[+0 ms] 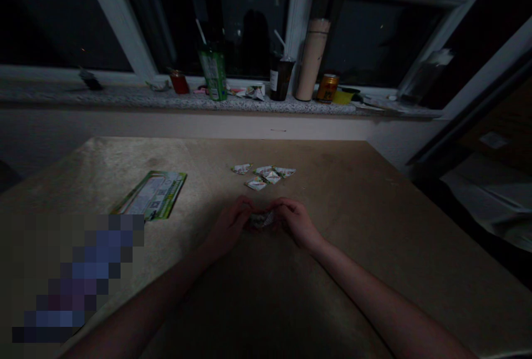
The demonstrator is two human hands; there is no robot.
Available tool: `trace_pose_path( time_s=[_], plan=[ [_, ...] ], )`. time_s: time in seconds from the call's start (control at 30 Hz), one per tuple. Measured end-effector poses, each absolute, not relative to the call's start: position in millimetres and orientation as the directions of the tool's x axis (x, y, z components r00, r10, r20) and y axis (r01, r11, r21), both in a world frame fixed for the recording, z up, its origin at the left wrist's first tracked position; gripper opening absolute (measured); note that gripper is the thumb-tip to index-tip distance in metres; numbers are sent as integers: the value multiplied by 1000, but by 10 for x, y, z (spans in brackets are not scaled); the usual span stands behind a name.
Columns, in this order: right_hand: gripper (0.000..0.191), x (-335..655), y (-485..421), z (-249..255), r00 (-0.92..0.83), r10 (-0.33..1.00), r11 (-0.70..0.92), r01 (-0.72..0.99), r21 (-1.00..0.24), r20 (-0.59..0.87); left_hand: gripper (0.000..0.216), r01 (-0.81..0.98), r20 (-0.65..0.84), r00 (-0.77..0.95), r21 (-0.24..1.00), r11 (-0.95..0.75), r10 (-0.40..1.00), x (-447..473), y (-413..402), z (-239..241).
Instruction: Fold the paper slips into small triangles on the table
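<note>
Both hands meet over the middle of the dim table [357,226]. Pinched between them is a small, light printed piece [262,219], which looks like a packet or folded wrapper; fingers cover its ends. My left hand [233,223] has its fingers curled on the left end. At the right end, the fingers and thumb of my right hand [294,219] are closed. Just beyond them lie several small, pointed, light printed pieces [272,177] in a loose group, and one similar piece [242,169] sits slightly apart to the left.
A flat green-and-white printed package [152,195] lies left of my hands. Pixelation hides the lower left corner. Along the granite windowsill [141,97] stand a green cup [214,73], a dark cup [281,77], a tall pale cylinder [312,60] and an orange can [327,88].
</note>
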State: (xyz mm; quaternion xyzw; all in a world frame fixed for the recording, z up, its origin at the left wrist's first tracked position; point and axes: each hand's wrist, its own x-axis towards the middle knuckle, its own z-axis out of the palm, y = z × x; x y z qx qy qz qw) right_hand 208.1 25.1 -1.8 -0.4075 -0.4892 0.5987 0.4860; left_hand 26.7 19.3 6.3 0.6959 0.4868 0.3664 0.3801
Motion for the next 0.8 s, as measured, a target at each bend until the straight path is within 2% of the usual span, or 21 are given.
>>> trace_pose_path(
  time_s=[0.17, 0.33, 0.47, 0.63, 0.8],
  plan=[
    [15, 2109, 262, 10, -218, 975, 14, -168, -986, 51, 24, 405, 114, 244, 891, -208, 963, 256, 195, 88],
    [14, 2145, 241, 64, -289, 949, 130, -11, -991, 128, 24, 374, 72, 224, 915, -154, 972, 249, 215, 82],
    [28, 2154, 230, 39, -318, 944, 103, 44, -994, 84, 22, 320, 22, 239, 942, -100, 971, 256, 235, 87],
    [34, 2162, 246, 31, -327, 943, 52, -56, -997, 68, 24, 264, -23, 280, 963, -54, 960, 256, 234, 82],
    [34, 2169, 269, 49, -300, 951, 81, 7, -997, 75, 28, 260, -48, 310, 965, -36, 950, 268, 226, 109]
  ],
)
